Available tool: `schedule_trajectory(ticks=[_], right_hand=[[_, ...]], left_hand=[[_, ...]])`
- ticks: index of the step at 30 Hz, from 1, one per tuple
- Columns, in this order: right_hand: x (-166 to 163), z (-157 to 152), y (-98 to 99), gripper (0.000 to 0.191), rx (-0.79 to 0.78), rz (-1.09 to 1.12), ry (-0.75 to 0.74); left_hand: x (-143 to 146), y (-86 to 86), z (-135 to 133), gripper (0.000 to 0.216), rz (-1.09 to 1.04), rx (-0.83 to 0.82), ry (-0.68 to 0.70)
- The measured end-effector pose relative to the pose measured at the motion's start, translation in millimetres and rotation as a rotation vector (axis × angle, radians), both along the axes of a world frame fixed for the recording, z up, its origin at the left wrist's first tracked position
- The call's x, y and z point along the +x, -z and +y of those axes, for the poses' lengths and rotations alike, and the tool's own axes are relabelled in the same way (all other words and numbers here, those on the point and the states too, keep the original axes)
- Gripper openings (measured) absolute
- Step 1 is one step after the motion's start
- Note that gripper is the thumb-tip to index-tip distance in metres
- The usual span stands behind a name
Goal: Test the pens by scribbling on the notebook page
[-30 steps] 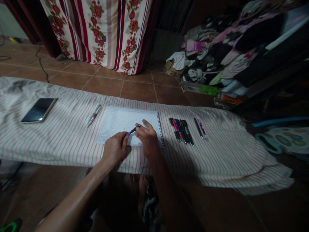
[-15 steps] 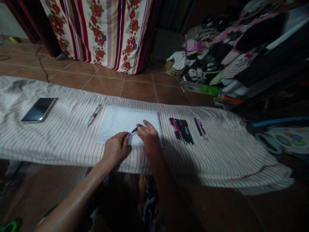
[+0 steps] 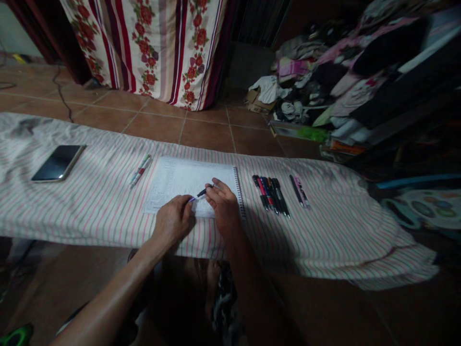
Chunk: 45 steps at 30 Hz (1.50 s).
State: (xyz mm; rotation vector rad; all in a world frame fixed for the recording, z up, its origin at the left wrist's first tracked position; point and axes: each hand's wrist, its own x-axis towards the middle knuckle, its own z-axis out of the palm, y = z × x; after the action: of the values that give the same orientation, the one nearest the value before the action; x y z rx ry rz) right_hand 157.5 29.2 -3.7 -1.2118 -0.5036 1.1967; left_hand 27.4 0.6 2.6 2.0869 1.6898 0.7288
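Right hand (image 3: pixel 225 205) edged rightward, black pen piece (image 3: pixel 202 192) pinched, notebook (image 3: pixel 189 174) writing illegible

Pen (image 3: pixel 202 192) partly covered by left hand (image 3: pixel 172 215); writing on notebook (image 3: pixel 196 174) beyond it can't be read; curtain (image 3: pixel 163 48) farther ahead cut off above.

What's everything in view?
Slim pen: one, purple and black, held
Spiral paper notebook: one, white, below hands
Bunched pens: several, mostly black, notebook's right
Rightmost pens: two, black, pink, far right
Leftmost pens: two, whitish, notebook's left
Rectangular device: one, black, far left
Striped fabric cloth: one, whitish, beneath
Floral fabric curtain: one, multicoloured, behind
Clothes heap: one, mixed, upper right
Tile floor: one, brown, around
Dim clutter: uncounted, unclear, right
Left hand, right hand: two, bare, centre
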Motion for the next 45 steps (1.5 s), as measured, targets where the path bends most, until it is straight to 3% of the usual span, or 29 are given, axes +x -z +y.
schedule_trajectory(ticks=[10, 20, 31, 45], right_hand=[[-1, -2, -2.1, 0.039, 0.002, -0.006, -0.026], [-3, -2, -1.8, 0.037, 0.037, -0.048, -0.069], [-5, -4, -4.5, 0.037, 0.044, -0.087, -0.085], [5, -2, -5.8, 0.04, 0.02, -0.051, -0.015]], left_hand=[[1, 2.0, 2, 0.032, -0.037, 0.007, 0.065], [2, -2.0, 3, 0.029, -0.092, -0.051, 0.035], [-1, -2.2, 3, 0.027, -0.066, -0.084, -0.106], [0, -8.6, 1, 0.027, -0.034, -0.146, -0.127]])
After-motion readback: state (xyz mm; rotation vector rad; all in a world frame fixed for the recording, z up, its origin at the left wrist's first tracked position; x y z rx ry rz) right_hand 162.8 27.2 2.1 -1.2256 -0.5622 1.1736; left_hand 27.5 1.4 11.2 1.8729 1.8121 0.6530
